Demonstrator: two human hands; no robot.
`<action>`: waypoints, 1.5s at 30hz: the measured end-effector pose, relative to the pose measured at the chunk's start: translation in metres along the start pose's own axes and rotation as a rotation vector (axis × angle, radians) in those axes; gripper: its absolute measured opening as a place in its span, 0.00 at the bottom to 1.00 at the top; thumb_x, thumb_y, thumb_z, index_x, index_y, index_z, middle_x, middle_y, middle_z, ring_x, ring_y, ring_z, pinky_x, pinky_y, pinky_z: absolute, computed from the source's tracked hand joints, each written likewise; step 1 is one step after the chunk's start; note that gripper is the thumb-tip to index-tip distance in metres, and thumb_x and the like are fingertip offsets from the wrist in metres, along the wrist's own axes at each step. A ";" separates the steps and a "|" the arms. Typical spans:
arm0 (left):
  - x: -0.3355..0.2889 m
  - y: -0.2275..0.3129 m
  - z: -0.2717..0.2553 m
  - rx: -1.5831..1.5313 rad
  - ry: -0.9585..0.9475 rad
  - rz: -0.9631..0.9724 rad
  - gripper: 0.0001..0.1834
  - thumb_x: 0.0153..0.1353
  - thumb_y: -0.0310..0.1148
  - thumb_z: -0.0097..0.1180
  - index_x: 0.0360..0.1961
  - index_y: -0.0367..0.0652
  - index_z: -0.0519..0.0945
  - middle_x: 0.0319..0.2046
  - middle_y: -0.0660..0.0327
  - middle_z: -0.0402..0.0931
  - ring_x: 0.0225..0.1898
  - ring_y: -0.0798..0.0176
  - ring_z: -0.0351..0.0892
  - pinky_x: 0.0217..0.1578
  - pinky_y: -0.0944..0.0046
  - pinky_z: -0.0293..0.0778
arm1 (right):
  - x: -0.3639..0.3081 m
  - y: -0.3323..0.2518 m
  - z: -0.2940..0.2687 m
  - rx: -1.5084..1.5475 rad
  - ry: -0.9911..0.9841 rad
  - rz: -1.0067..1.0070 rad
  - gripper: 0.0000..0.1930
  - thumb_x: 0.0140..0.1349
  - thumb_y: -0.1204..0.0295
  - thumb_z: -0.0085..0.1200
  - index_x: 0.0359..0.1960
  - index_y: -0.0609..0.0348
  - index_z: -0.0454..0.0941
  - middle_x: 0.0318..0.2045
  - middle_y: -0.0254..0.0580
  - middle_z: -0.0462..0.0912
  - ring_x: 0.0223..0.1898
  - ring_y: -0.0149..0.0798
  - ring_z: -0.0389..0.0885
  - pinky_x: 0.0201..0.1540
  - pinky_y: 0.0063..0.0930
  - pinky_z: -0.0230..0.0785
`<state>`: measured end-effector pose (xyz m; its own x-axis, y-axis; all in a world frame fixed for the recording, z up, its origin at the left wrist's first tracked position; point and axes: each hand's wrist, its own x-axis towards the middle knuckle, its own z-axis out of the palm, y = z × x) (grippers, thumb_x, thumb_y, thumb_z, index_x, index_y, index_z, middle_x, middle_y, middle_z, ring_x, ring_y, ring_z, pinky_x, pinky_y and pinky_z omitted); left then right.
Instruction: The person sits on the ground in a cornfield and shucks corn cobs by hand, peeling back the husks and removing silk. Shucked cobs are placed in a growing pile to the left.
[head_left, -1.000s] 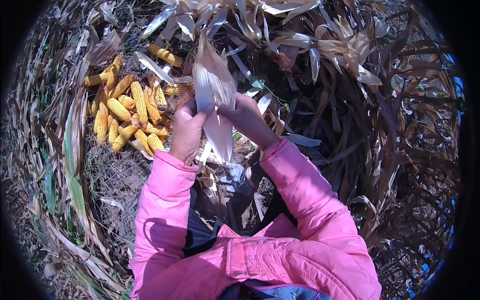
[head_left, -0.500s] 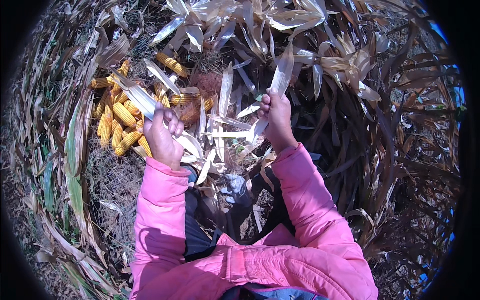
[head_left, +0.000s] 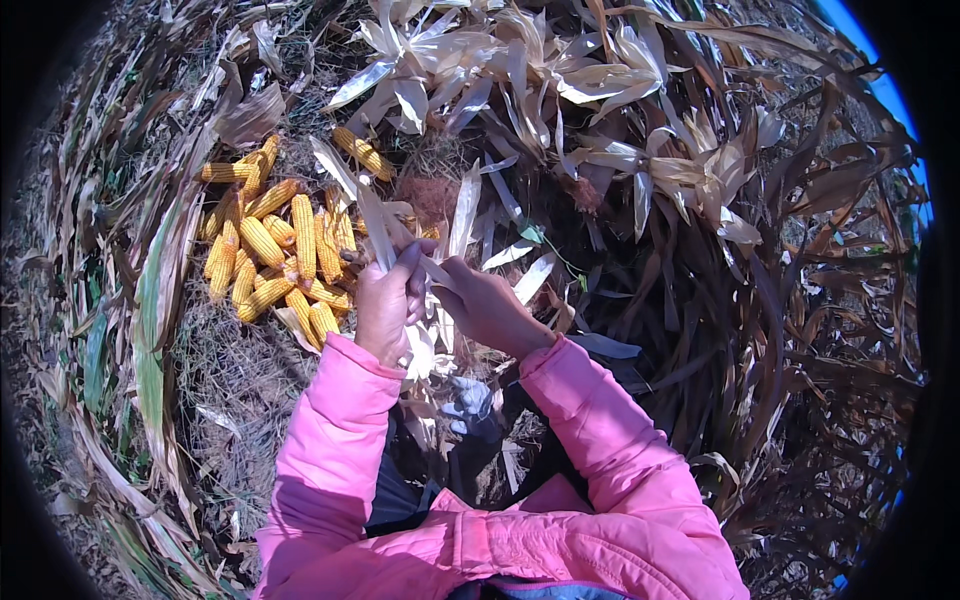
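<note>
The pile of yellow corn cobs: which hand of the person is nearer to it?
Left. In the picture, the left hand is close to the right edge of the corn pile; the right hand is farther to the right.

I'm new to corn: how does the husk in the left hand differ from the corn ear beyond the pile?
The corn husk is pale; the corn ear is golden yellow. The husk is thin and leaf-like; the ear, thick and rounded. The left hand grips the husk; the ear lies on the ground.
</note>
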<state>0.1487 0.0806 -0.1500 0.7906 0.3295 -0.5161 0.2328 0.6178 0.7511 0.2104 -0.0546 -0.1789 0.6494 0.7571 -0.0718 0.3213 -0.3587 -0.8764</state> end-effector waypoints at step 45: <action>0.309 0.068 -0.153 2.110 0.433 0.605 0.15 0.53 0.33 0.51 0.41 0.42 0.79 0.64 0.57 0.53 0.68 0.49 0.41 0.64 0.46 0.40 | 0.003 0.028 -0.017 -0.220 0.012 0.230 0.06 0.60 0.75 0.46 0.39 0.61 0.69 0.24 0.55 0.75 0.27 0.59 0.75 0.26 0.44 0.65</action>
<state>0.3219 0.3336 -0.3215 0.9149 0.3984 0.0651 0.4035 -0.9069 -0.1212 0.2327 -0.0717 -0.1955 0.7298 0.6364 -0.2497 0.3053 -0.6302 -0.7139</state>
